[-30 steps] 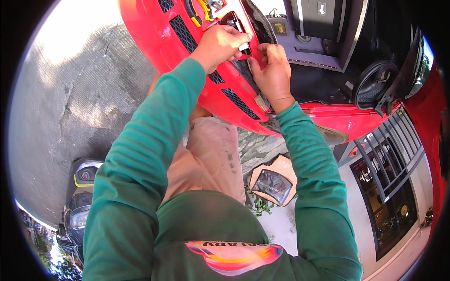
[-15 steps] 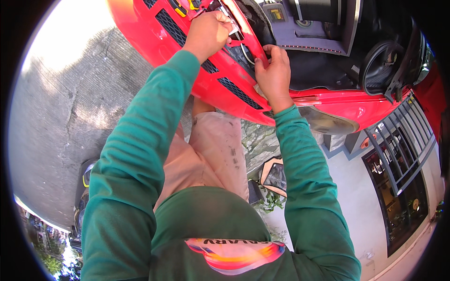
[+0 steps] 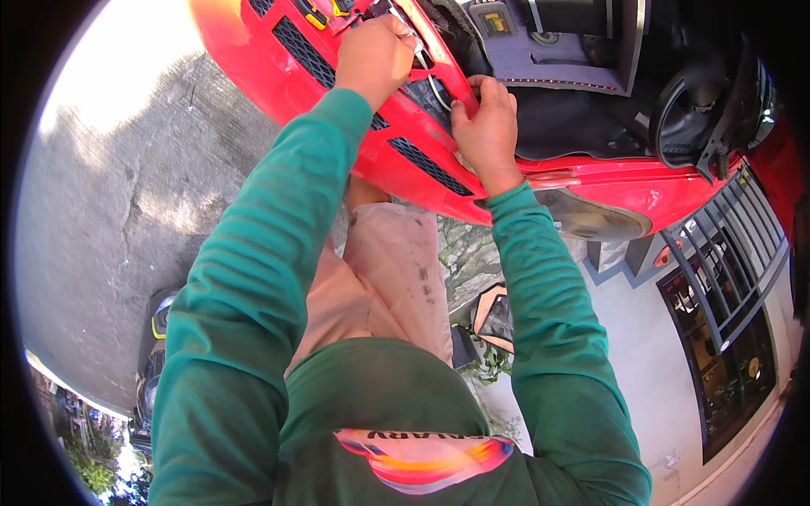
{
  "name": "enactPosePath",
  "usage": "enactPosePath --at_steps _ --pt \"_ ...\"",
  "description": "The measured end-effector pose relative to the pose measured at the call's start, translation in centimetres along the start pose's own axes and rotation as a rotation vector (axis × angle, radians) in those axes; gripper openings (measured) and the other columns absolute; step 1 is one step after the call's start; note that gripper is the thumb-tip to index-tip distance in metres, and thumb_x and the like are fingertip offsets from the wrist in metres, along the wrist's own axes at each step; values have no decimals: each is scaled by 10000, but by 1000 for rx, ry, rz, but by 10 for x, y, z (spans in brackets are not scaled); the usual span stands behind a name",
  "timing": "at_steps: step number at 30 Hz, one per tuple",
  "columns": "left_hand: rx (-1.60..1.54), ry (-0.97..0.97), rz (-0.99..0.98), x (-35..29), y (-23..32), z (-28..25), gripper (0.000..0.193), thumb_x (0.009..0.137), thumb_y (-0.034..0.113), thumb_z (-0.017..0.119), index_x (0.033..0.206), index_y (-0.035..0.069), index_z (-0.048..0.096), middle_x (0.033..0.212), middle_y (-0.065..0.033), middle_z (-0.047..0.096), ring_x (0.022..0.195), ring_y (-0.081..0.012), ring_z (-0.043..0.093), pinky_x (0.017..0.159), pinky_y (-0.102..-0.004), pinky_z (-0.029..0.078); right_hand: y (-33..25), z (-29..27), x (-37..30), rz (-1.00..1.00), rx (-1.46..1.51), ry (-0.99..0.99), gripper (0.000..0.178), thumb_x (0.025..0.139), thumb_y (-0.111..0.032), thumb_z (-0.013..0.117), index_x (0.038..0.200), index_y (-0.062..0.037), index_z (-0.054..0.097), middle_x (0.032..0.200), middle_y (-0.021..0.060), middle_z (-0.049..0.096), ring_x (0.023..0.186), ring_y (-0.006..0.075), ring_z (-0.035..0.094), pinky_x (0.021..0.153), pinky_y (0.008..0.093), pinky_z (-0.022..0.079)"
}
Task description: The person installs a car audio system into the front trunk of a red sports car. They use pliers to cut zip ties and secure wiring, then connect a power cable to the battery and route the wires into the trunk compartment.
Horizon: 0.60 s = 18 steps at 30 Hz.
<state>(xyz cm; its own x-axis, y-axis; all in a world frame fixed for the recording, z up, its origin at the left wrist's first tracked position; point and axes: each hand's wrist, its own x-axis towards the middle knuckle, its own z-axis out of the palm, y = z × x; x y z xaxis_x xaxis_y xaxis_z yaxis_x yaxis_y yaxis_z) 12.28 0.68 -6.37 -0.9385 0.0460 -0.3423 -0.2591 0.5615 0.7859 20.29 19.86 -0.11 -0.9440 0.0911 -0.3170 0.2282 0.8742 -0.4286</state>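
My left hand [image 3: 376, 61] is closed in a pinch over an opening in the red vehicle body [image 3: 384, 164]. What its fingertips hold is hidden by the hand. A thin white cable [image 3: 435, 91] runs from beside those fingers and curves down toward my right hand [image 3: 487, 126]. That hand is closed on the edge of a narrow red body strip [image 3: 454, 71], thumb on one side and fingers on the other. Just beyond my left hand lies a yellow-and-black tool [image 3: 312, 13], cut off by the upper edge of the picture.
Black mesh grilles [image 3: 429, 165] line the red body. Past the strip are a grey panelled box [image 3: 567, 83] and a black steering wheel [image 3: 685, 118]. Concrete pavement [image 3: 93, 211] spreads at left. A metal window grille [image 3: 732, 268] juts from the white wall [image 3: 620, 341] at right.
Both hands keep their places on the red body. The view has shifted slightly, and more of the white cable shows beside my left fingers.
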Motion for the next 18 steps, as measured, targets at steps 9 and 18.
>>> enactPosePath --at_steps 9,18 --pt "187 -122 -83 7 20 -15 395 907 332 800 1164 33 776 1066 -182 802 1014 -379 762 875 -464 603 1 1 1 -10 -37 9 372 861 -138 780 1210 -69 671 1114 154 673 1097 400 603 971 503 511" --pt "-276 -135 -369 -1 33 -19 190 967 146 743 1067 -14 767 874 -131 800 678 -168 789 623 -323 603 6 6 0 -51 -57 31 370 848 -161 777 1193 -74 677 1105 128 655 1093 381 592 978 494 504"
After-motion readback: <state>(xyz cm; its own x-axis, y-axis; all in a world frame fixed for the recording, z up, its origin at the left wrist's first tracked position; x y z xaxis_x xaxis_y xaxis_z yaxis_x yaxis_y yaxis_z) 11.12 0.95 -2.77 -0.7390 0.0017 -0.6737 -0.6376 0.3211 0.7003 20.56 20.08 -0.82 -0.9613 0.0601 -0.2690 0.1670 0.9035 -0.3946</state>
